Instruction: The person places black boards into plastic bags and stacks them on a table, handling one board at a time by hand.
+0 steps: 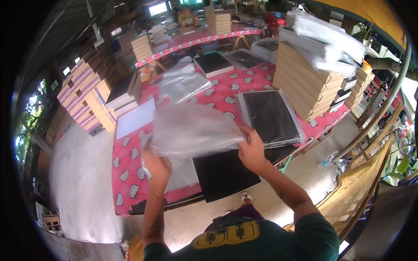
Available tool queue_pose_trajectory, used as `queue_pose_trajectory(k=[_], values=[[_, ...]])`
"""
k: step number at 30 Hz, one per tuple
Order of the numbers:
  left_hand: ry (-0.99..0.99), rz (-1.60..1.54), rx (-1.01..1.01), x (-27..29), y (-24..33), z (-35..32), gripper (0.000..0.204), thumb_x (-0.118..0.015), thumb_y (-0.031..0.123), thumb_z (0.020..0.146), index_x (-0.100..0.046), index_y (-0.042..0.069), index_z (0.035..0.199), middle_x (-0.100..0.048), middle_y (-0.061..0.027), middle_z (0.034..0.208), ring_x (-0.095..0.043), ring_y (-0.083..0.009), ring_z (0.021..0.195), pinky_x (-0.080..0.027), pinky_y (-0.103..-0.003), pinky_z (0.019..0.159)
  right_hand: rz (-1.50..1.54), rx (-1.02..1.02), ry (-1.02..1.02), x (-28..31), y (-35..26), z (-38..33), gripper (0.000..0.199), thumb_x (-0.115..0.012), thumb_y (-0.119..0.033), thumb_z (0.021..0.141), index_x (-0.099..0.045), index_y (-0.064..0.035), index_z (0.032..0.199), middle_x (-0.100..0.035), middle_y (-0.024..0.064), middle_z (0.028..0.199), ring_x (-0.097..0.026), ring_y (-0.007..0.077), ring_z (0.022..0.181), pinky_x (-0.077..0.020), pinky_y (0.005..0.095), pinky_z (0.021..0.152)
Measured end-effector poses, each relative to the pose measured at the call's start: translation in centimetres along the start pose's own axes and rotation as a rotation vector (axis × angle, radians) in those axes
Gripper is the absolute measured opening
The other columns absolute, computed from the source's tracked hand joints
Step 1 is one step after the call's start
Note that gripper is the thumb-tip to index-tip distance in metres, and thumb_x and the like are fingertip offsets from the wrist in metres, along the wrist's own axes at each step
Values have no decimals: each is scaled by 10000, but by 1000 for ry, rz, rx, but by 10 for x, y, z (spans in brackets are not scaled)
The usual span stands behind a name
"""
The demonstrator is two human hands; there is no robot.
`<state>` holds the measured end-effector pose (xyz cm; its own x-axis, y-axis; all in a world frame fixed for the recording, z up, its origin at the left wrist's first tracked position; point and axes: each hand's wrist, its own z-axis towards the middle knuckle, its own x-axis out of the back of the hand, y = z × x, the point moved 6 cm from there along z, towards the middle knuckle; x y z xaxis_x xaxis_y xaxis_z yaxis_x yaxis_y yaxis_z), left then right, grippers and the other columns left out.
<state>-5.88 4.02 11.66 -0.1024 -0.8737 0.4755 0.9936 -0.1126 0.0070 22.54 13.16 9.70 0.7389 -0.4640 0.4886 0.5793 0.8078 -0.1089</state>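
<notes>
clock centred on the held film, 12 = away from wearer.

left hand (pixel 156 167), 7-8 o'clock: fingers curled closed on the near left corner of the clear plastic film (pixel 196 128). right hand (pixel 251 148), 4 o'clock: thumb and fingers pinched on its right edge. film is stretched between both hands, above the pink table (pixel 130 167), roughly level, motion-blurred; can't tell one layer from several.

just below it, 5 o'clock: black sheet (pixel 226 176), partly covered by the film, near corner past the table's front edge. more clear plastic (pixel 180 176) lies at 6-7, beside the black sheet.

3 o'clock, near the right hand: plastic-covered black stack (pixel 272 115). 9-10: white sheet (pixel 137 118), flat on the table. 12: crumpled clear plastic heap (pixel 185 82); behind it, a bit toward 1, black-topped white block (pixel 213 64).

further out, 2 o'clock: tall brown cardboard stack (pixel 302 82), bundled plastic (pixel 324 41) piled on top. 10: black-topped white stack (pixel 122 89), then, toward 9, stepped pile of cardboard boxes (pixel 85 93). far 12: second pink table (pixel 215 36), another person (pixel 189 19) behind it.
</notes>
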Motion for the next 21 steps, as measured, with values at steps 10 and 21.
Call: queue_pose_trajectory(k=[10,21], values=[[-693,31,138,-18,35,-80,622,-673,339,802,-483,-1,1288,-556,-192,1199,-496,-362,1170,-354,-510,1020,-110,-159,-552,11,3,-54,324,-686,-390,780,-676,-85,890,-564,113,901,-641,296,845,-500,425,724],[-781,-1336,822,8,67,-30,263,-571,226,871,-496,31,712,-440,-15,645,-405,-93,566,-411,-262,583,1187,-727,-839,5,32,-68,386,-627,-356,794,-643,-59,1040,-638,79,984,-599,251,1000,-440,340,901]])
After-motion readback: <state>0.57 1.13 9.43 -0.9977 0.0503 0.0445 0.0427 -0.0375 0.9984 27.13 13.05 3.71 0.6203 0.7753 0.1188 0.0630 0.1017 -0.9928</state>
